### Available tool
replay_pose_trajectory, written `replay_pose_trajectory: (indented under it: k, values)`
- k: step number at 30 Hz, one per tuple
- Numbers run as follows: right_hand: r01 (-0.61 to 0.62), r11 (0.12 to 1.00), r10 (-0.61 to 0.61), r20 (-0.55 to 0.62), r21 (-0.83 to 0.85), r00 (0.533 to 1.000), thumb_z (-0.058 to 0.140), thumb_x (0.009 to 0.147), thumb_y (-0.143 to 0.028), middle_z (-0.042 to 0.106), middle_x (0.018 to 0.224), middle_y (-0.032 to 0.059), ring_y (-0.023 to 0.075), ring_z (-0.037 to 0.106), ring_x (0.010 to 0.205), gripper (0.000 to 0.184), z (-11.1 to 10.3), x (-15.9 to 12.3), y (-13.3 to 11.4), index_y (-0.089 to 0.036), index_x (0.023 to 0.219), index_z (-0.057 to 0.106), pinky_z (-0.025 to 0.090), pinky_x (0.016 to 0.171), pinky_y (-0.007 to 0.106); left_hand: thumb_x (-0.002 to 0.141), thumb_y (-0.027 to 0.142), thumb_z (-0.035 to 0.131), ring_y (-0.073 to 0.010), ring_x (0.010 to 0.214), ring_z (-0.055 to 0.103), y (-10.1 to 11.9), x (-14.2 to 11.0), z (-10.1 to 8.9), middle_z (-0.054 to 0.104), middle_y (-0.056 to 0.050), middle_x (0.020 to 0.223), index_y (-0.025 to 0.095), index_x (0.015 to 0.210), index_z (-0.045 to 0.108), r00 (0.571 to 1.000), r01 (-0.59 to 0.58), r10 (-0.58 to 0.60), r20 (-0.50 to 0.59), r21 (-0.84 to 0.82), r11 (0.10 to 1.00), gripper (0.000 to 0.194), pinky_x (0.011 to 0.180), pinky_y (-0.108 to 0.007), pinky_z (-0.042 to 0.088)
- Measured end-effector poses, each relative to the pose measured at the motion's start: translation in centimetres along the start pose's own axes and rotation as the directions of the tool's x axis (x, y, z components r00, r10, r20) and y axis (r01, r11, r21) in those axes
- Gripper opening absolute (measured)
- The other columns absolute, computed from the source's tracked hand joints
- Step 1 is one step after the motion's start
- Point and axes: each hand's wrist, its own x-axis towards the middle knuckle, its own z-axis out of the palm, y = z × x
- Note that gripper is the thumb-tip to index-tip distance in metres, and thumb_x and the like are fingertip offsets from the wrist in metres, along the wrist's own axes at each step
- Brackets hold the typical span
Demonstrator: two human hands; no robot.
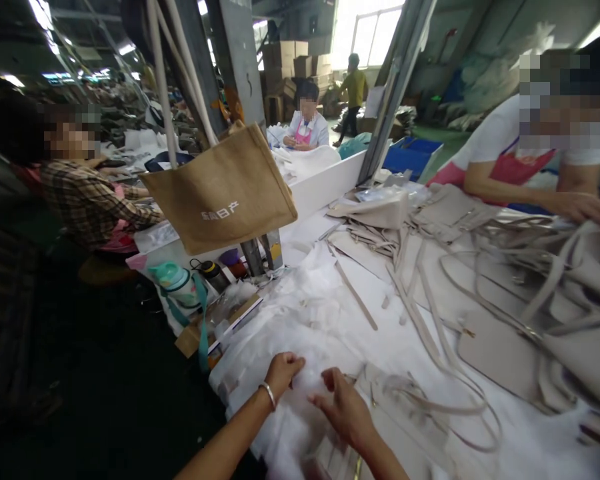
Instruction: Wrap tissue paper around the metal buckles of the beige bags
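Observation:
My left hand (283, 373) is closed on a bunch of white translucent wrapping material (305, 320) near the table's front left edge; a thin bracelet circles its wrist. My right hand (344, 407) pinches the same white material just to the right, fingers curled on it. Pale beige handbags (505, 347) with long straps (430, 340) lie spread across the white table to the right of my hands.
A brown jute bag (225, 193) hangs from a post above the table's left side. A teal bottle (177, 283) and small clutter sit at the left edge. A person's arm (530, 193) rests on bags at the far right. Other people work behind.

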Motion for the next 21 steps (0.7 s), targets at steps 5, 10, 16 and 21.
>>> replay_pose_trajectory:
  k: [5,10,16,21]
  values:
    - [-0.112,0.994,0.112,-0.018,-0.002,0.994,0.053,0.077,-0.033,0.058,0.065,-0.0004,0.0171,0.055,0.063,0.016,2.3,1.8,0.3,-0.021,0.071,0.045,0.034,0.059,0.026,0.067,0.062,0.055,-0.0093,0.044,0.041,1.1,0.7,0.9,0.039,0.007,0.052,0.019,0.066,0.046,0.999,0.006,-0.01,-0.039,-0.085,0.996,0.044,0.038,-0.021,0.033]
    - [-0.08,0.996,0.08,0.009,0.046,0.997,0.044,0.083,-0.03,0.06,0.065,-0.0013,0.0165,0.055,0.064,0.016,0.7,2.4,1.4,-0.022,0.069,0.046,0.034,0.059,0.025,0.079,0.049,0.047,-0.0123,0.041,0.051,0.7,1.4,0.6,0.056,0.001,0.061,0.012,0.104,0.053,0.997,0.04,-0.04,-0.062,-0.003,0.999,0.045,0.039,-0.024,0.04]
    - [0.018,0.995,-0.024,-0.066,-0.102,0.998,0.035,0.09,-0.034,0.06,0.072,0.0007,0.0178,0.056,0.067,0.02,-2.1,1.5,1.1,-0.022,0.077,0.046,0.035,0.062,0.026,0.082,0.02,0.05,-0.0263,0.113,0.052,5.1,-1.2,-1.6,0.059,-0.011,0.118,0.022,0.127,0.048,0.942,-0.297,0.335,-0.023,0.411,0.862,0.045,0.1,-0.047,0.037]
    - [0.159,0.966,-0.149,0.065,-0.203,0.987,0.032,0.091,-0.026,0.061,0.077,0.001,0.0178,0.057,0.07,0.018,-5.0,1.6,-1.4,-0.023,0.084,0.049,0.034,0.063,0.027,0.082,0.024,0.057,-0.0214,0.121,0.043,10.3,-0.9,-2.0,0.057,-0.004,0.126,0.028,0.118,0.056,0.679,-0.714,0.485,0.55,0.343,0.611,0.036,0.104,-0.038,0.034]
